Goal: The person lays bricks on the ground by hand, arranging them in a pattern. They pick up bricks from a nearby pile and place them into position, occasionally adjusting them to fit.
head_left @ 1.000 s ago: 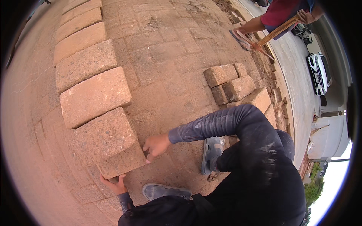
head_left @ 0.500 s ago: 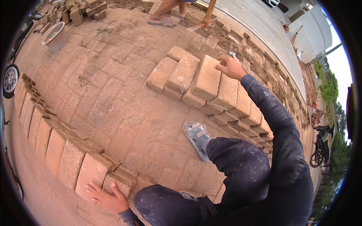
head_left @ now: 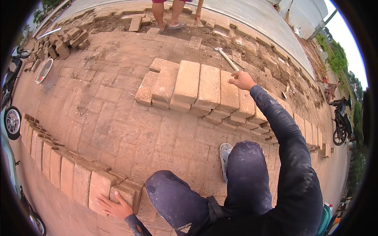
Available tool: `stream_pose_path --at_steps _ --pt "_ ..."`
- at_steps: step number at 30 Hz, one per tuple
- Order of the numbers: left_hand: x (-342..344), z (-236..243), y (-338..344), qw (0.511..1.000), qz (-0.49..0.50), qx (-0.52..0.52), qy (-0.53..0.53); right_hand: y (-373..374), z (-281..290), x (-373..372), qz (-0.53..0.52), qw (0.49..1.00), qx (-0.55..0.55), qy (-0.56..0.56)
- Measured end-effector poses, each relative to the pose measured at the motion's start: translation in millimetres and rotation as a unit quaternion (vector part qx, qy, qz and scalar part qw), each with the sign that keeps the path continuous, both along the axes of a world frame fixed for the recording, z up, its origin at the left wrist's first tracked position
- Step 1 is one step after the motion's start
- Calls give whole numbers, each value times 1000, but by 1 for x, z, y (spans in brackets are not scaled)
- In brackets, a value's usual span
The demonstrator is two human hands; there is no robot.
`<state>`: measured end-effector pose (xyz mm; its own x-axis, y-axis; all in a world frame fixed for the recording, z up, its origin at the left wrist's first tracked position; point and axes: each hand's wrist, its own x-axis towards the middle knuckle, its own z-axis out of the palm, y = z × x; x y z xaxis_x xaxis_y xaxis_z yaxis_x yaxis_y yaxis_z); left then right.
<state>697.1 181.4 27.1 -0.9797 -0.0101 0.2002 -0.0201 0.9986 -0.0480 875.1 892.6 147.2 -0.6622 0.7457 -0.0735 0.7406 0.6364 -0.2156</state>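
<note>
I take the block stack point(head_left: 208, 86), the long pile of tan paving blocks running off to the right, as my landmark. To its left, and closer to me, a low row of blocks point(head_left: 67, 175) stands on the paved ground point(head_left: 169, 133).

I have the left hand point(head_left: 115, 205) laid against the near end of that row, fingers spread wide. Its palm side is on the broad block point(head_left: 100, 187), and the thumb reaches toward the end block point(head_left: 125, 192); it grasps neither. I see the right hand point(head_left: 242, 81) at the top of the stack, fingers loosely curled and narrow. A pale-handled hammer point(head_left: 226, 58) lies along the stack's far side, the handle's end passing close behind those fingers; I cannot tell whether they grip it or touch a block.

Between the row and the stack I see the wearer's dusty knees point(head_left: 252, 169), with a grey sandal point(head_left: 224, 157) planted just in front of the stack. Beyond the stack, another person's bare legs point(head_left: 176, 13) stand next to a wooden handle point(head_left: 199, 10). Left of the stack, farther off, I pick out a bucket point(head_left: 50, 80) and a loose heap of blocks point(head_left: 61, 49).
</note>
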Motion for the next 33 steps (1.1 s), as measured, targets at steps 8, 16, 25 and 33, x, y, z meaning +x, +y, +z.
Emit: stream_pose_path --at_steps 8,16,25,33 --pt "-17 35 5 967 -103 213 98 37 -81 -184 105 994 -8 39" --pt "-2 4 259 815 -197 442 -318 -18 -65 -221 123 988 -65 -64" --pt "42 -22 455 365 104 828 -413 -58 -63 -174 238 971 -12 -14" --pt "53 44 347 505 114 736 -436 -126 -47 -124 250 947 -193 53"
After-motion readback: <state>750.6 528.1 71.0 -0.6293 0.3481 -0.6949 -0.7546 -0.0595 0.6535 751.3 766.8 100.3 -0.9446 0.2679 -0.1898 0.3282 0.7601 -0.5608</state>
